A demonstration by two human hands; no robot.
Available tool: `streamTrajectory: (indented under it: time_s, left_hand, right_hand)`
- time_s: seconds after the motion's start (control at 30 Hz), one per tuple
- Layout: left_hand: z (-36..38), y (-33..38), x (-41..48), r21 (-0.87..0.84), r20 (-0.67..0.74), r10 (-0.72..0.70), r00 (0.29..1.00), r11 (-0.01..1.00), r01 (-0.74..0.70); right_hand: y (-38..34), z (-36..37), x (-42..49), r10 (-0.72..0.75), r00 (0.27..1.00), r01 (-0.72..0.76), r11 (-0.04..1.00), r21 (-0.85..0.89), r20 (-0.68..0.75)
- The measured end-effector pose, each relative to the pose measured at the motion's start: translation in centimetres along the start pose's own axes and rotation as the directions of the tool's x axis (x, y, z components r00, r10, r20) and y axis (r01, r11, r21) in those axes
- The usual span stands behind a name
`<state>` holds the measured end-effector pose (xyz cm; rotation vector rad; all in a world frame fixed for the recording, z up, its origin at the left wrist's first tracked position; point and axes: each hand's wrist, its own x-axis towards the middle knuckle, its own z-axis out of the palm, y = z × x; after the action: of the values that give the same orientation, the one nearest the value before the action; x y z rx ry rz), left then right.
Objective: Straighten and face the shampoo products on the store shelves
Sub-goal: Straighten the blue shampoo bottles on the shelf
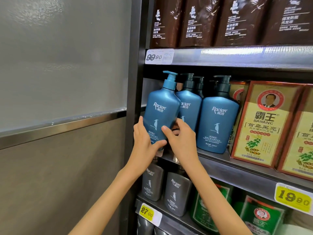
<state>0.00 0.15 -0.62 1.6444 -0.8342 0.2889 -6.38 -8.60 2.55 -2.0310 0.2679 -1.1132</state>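
Head view, shelving: the middle shelf [237, 173] crosses the frame from 9 o'clock down toward 4 o'clock and carries the blue shampoo row.
Front blue bottle [160, 114]: at the left end of the middle shelf, near the frame's centre. Its label faces out and it is tilted, pump leaning toward 1 o'clock. It sits forward of the others; the hands hide its base, so I cannot tell whether it rests on the shelf.
Left hand [144, 141]: at 7 o'clock of that bottle. The fingers run up its left edge and the thumb lies across the lower front, holding it.
Right hand [181, 141]: at 5 o'clock of the bottle. The thumb is on the label and the fingers are curled round the right side, so it also holds the bottle.
Second blue bottle [189, 106]: just behind the held one at its 3 o'clock, partly covered, label out.
Third blue bottle [218, 122]: further toward 3 o'clock, upright, label square to the front, just beside the yellow box [260, 126].
Grey bottles [176, 192]: on the shelf below, at 6 o'clock of the hands, untouched.
Step in hand: by my reading, facing the left-end blue bottle, with both hands turning or settling it.
Next move calls for: standing it upright and setting its base flat at the shelf lip, level with the third bottle. The label should end square to the front, and the second bottle behind should not be nudged.
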Motion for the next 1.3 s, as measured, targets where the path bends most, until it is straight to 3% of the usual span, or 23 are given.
streamTrajectory:
  time_s: [0.27, 0.5, 0.73, 0.97, 1.3]
  left_hand:
    - [0.1, 0.4, 1.0, -0.027, -0.036, 0.018, 0.999, 0.999, -0.019]
    - [1.2, 0.6, 1.2, -0.116, -0.102, -0.038, 0.994, 0.993, 0.026]
    - [2.0, 0.7, 1.5, -0.209, -0.109, -0.101, 0.989, 0.975, 0.077]
    - [2.7, 0.6, 2.0, -0.167, -0.155, -0.111, 0.982, 0.982, 0.085]
    - [3.1, 0.4, 3.0, -0.122, -0.168, -0.148, 0.975, 0.984, 0.128]
  right_hand:
    - [-1.1, 0.9, 0.2, -0.012, 0.989, 0.001, 0.998, -0.070, -0.147]
    - [-0.7, 1.7, 0.5, -0.002, 0.975, 0.000, 1.000, -0.012, -0.223]
    - [-0.5, 2.4, 0.6, -0.092, 0.964, 0.051, 0.985, -0.165, -0.250]
    - [-0.5, 2.4, 1.4, -0.098, 0.972, 0.026, 0.946, -0.322, -0.212]
    - [0.1, 2.1, 0.5, -0.047, 0.983, 0.030, 0.995, -0.099, -0.177]
